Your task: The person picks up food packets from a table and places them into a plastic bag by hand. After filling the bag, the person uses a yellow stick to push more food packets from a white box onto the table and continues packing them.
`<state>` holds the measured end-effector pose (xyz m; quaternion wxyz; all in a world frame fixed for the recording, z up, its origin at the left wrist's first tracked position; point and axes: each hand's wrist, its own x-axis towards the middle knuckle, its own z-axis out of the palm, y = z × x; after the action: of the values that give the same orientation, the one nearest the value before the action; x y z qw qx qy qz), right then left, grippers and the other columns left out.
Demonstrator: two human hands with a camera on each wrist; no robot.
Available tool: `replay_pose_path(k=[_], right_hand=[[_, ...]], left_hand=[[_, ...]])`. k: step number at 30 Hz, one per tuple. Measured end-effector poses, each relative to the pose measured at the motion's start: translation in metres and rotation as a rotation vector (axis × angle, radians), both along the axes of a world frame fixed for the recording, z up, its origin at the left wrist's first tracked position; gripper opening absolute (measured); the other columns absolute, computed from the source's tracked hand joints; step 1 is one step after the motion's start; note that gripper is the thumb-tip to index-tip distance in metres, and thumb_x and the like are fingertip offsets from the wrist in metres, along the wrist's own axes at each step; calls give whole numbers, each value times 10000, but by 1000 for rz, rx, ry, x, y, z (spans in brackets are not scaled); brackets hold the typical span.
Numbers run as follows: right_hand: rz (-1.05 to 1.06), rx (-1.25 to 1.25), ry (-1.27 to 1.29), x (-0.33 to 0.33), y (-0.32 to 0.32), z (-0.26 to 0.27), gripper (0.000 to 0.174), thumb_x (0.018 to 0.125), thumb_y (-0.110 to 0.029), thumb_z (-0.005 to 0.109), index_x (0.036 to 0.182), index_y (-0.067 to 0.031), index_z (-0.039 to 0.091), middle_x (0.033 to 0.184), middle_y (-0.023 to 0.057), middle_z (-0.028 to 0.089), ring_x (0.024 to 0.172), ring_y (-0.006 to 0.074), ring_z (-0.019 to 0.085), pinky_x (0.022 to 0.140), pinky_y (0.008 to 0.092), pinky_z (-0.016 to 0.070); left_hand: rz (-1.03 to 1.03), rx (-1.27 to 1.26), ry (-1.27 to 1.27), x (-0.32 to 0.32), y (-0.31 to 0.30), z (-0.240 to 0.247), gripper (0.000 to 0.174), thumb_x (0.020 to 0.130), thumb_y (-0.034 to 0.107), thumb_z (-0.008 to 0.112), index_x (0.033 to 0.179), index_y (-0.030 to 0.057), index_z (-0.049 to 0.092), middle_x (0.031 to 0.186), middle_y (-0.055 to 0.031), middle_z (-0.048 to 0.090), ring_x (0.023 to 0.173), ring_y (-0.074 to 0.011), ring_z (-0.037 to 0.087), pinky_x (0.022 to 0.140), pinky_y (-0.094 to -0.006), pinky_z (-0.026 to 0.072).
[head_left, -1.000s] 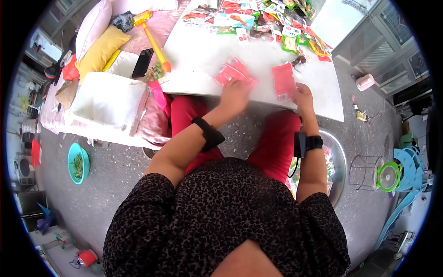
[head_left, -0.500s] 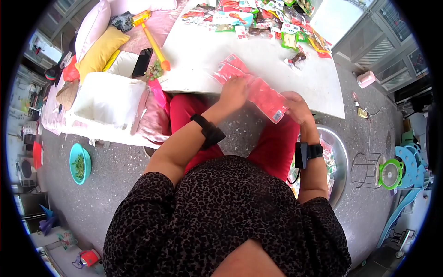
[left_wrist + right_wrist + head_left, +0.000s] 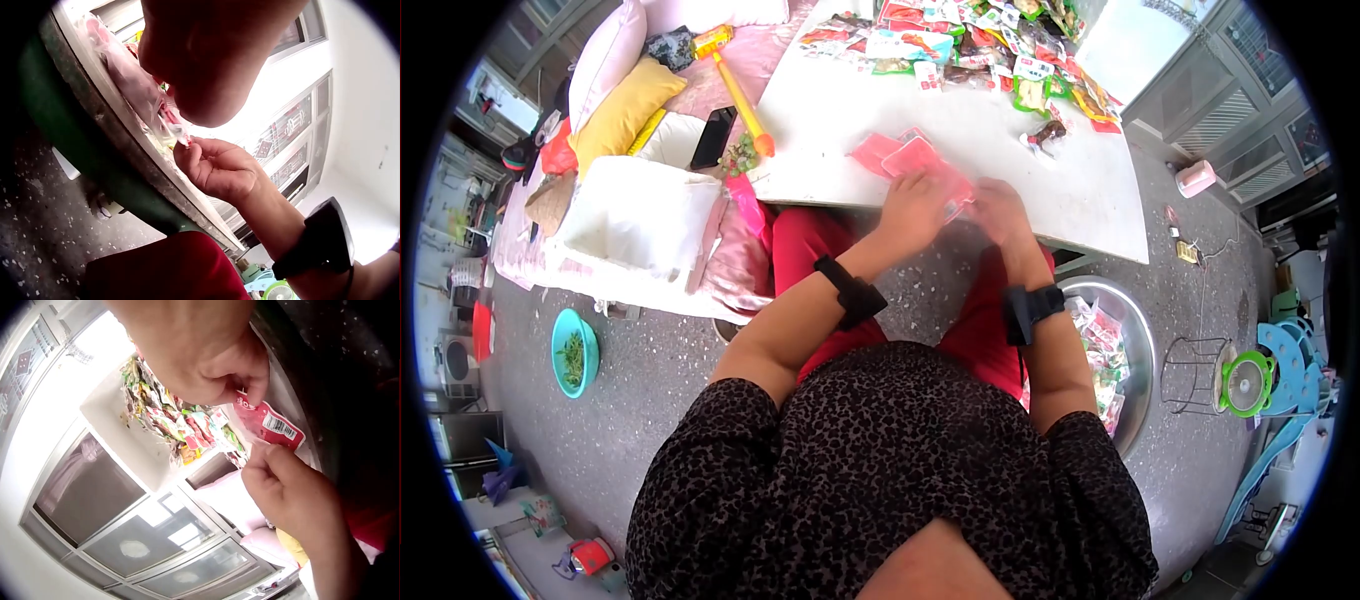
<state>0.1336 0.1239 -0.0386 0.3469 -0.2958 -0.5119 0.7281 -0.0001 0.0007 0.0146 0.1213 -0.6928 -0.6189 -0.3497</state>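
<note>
So the worktop [image 3: 810, 110] is a plain white one with a big messy pile of snack packets [image 3: 990, 40] along the far side, plus a lone brown packet [image 3: 1048, 132] sitting apart on the near side of it. Room's pretty lived-in: grey speckled floor [image 3: 640, 370], glass-panelled doors [image 3: 1225, 150] off to the right, and a pink bed [image 3: 700, 85] right beside the worktop on the left, with a yellow pillow [image 3: 625, 105], a white bin [image 3: 630, 225] and a yellow hammer-shaped thing [image 3: 740, 95] on it. Teal bowl [image 3: 572, 325] of greens on the floor to the left, metal basin [image 3: 1142, 350] full of packets by the right leg, then a wire rack [image 3: 1190, 375] and a green fan [image 3: 1247, 380] further right. The red packet [image 3: 278, 428] is at the worktop's near edge, held between left hand [image 3: 913, 210] and right hand [image 3: 1000, 212]; each grip is closed, pinching it, barcode end showing. More red packets [image 3: 880, 150] lie just past the left hand, which partly blocks them, so I can't count them.
</note>
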Motion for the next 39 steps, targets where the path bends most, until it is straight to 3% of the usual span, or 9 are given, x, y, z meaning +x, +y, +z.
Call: replay_pose_path(k=[7,10,13,18,22,27,32,36,39], right_hand=[[169,157,-615,5,-20,37,256,690,-82,550,914,16,475,740,59,517,602,116,499,440,219,411],[181,106,-598,5,-23,40,202,709,-74,543,888,-1,486,729,50,517,598,117,495,465,219,422],[-25,-153,-225,-3,-31,41,138,736,-65,523,859,-14,487,720,48,515,596,130,495,494,232,437],[-156,278,168,-26,-28,-14,146,744,-42,509,877,-7,460,756,72,516,618,156,516,513,248,448],[-139,486,-663,-20,-54,57,228,721,-17,527,925,13,430,816,119,523,596,180,531,505,265,453],[-103,-144,-164,-12,-41,19,236,727,-7,509,941,21,414,805,122,531,581,175,531,508,264,453],[-40,12,380,-23,-27,-49,139,733,49,452,866,13,431,736,84,516,609,161,521,543,258,453],[-60,-20,515,-31,-20,-35,87,730,61,435,793,4,454,723,71,512,617,157,515,573,254,449],[-205,-64,148,-31,-38,24,112,720,57,431,812,8,469,732,78,518,630,169,515,590,257,444]], left_hand=[[-14,27,-10,1,-4,-4,166,652,111,513,786,13,510,950,-155,519,956,-324,455,827,-425,337],[-34,7,-10,0,-3,-7,167,653,108,510,787,9,512,949,-158,518,964,-322,451,833,-422,333],[-66,-19,-15,0,-4,-5,164,655,102,504,786,5,514,945,-158,517,965,-324,448,838,-418,330],[-89,37,-11,0,-6,-4,167,652,90,500,790,-4,509,931,-158,517,956,-323,448,830,-414,333],[-74,-8,0,-2,-7,-11,145,647,80,502,767,-2,506,923,-152,517,953,-326,447,819,-416,341],[-85,33,-16,-2,-7,-18,119,648,83,508,739,7,507,913,-148,520,953,-329,449,817,-416,344],[-97,61,-69,0,-4,-13,112,656,77,501,741,5,509,910,-145,522,960,-329,448,822,-422,343],[-75,65,-15,-1,0,-23,126,647,76,509,757,16,512,910,-134,522,958,-325,450,818,-416,347],[-70,59,22,-4,3,-31,187,626,91,532,801,25,516,928,-127,506,959,-318,445,812,-411,347]])
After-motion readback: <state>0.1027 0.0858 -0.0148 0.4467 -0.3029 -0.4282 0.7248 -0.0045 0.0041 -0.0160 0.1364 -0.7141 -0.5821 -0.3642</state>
